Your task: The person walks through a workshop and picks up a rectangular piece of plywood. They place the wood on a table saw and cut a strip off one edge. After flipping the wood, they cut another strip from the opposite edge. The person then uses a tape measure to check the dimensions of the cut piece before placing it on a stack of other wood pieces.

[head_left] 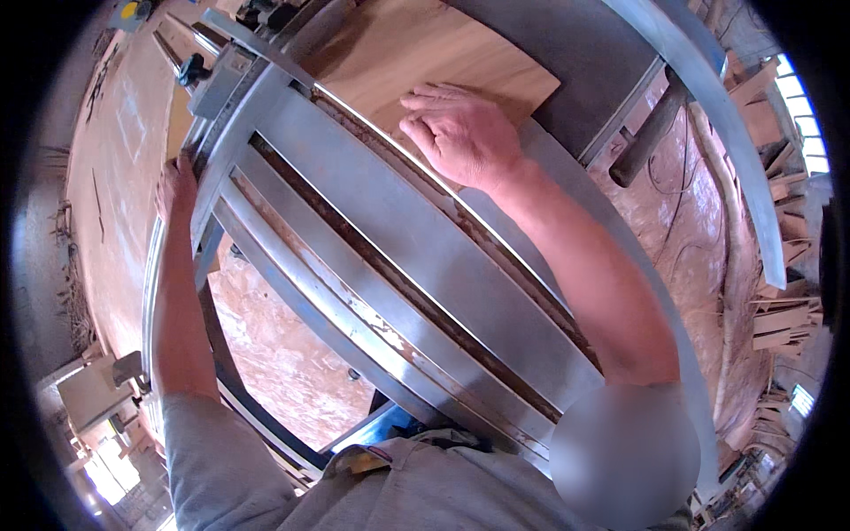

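Note:
A flat wooden board lies on the metal machine table, which has long dark slots running across it. My right hand rests on the board's near part, palm down with the fingers loosely bent and nothing in them. At the table's left end, my left hand is closed on the metal rail; its fingers show only in part. Just beyond that hand sits a metal clamp block with a black knob.
A large pale panel stretches along the left. On the right are a curved metal bar, a dark round handle and stacked wood offcuts. Dusty floor shows below the table. A blurred round patch hides the lower right.

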`<state>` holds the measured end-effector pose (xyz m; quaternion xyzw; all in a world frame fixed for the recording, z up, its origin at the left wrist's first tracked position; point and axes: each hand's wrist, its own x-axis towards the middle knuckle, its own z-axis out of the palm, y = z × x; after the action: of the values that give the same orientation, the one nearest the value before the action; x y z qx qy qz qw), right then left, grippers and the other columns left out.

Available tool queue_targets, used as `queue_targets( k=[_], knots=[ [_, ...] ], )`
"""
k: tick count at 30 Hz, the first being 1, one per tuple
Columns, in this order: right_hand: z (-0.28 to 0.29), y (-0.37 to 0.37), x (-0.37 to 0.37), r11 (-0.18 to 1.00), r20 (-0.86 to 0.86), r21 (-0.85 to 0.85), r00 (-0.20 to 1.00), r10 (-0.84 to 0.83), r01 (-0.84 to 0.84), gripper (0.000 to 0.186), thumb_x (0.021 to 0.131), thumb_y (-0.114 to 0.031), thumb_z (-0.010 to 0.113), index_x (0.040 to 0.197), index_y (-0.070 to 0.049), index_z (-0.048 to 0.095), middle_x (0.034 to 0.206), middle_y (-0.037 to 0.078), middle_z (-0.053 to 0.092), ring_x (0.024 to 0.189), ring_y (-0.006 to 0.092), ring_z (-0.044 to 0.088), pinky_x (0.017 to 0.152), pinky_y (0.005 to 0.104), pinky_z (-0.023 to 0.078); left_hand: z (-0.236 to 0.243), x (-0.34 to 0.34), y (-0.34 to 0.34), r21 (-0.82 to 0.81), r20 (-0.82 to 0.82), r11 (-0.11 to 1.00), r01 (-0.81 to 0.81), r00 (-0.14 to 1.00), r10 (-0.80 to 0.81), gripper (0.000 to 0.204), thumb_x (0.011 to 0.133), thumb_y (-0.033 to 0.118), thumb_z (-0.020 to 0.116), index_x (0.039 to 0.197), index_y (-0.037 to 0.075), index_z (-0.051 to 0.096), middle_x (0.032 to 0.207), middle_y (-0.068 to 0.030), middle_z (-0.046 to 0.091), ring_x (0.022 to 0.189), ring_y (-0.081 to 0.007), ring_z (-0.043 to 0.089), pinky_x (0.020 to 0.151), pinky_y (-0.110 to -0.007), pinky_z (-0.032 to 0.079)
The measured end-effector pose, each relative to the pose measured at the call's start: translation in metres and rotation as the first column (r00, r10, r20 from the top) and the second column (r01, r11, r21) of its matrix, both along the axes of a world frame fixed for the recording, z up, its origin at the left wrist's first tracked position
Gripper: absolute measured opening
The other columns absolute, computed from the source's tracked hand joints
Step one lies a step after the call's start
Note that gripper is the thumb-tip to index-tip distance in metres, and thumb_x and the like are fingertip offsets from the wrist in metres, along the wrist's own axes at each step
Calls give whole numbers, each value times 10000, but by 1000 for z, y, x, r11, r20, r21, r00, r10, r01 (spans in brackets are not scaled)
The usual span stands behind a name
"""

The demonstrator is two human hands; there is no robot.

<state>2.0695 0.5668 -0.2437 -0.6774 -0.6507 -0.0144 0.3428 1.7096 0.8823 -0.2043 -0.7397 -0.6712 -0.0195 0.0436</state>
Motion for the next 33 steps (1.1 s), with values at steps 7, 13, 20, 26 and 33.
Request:
queue_targets(
  k=[7, 13, 20, 26, 33],
  knots=[
    [-1, 1, 0, 1000, 38, 4, 999, 23, -23, 380, 952, -335, 517, 778, -68, 724, 1154, 90, 677, 1146, 249, 598, 1011, 352, 458, 0, -4, 2, -25, -22, 1000, -15, 1000, 14, 677, 935, 610, 286, 1279, 97, 563, 1236, -214, 604, 1175, -386, 550, 990, -500, 396],
    [-4, 2, -1, 999, 36, -44, 999, 23, -21, 385, 972, -365, 478, 916, -77, 727, 1211, 98, 650, 1186, 251, 575, 1054, 380, 425, -1, -11, 3, -12, 20, 1000, 16, 1000, -16, 627, 941, 572, 340, 1257, 86, 578, 1230, -229, 601, 1176, -389, 550, 996, -501, 397],
    [4, 1, 2, 998, 7, 39, 998, 55, -55, 316, 934, -297, 562, 815, -59, 734, 1099, 113, 694, 1131, 260, 611, 1032, 372, 443, 10, 10, -23, 54, 12, 998, 14, 1000, -15, 585, 957, 522, 349, 1198, 50, 599, 1190, -216, 622, 1127, -393, 566, 968, -509, 398],
    [-2, 1, 1, 998, -67, 47, 997, 46, -43, 329, 925, -320, 577, 807, -56, 734, 1098, 112, 694, 1127, 255, 610, 1039, 370, 433, 13, 19, -27, 15, 44, 999, -35, 998, 34, 584, 955, 518, 346, 1180, 47, 608, 1172, -214, 632, 1123, -384, 571, 963, -487, 407],
    [3, -1, 2, 999, -66, 22, 997, 49, -48, 331, 925, -323, 575, 817, -54, 735, 1102, 109, 693, 1129, 251, 609, 1041, 366, 429, 11, 15, -22, 14, 32, 999, -37, 999, 36, 582, 957, 523, 346, 1181, 54, 606, 1164, -208, 633, 1109, -382, 574, 952, -489, 411]
  ],
)
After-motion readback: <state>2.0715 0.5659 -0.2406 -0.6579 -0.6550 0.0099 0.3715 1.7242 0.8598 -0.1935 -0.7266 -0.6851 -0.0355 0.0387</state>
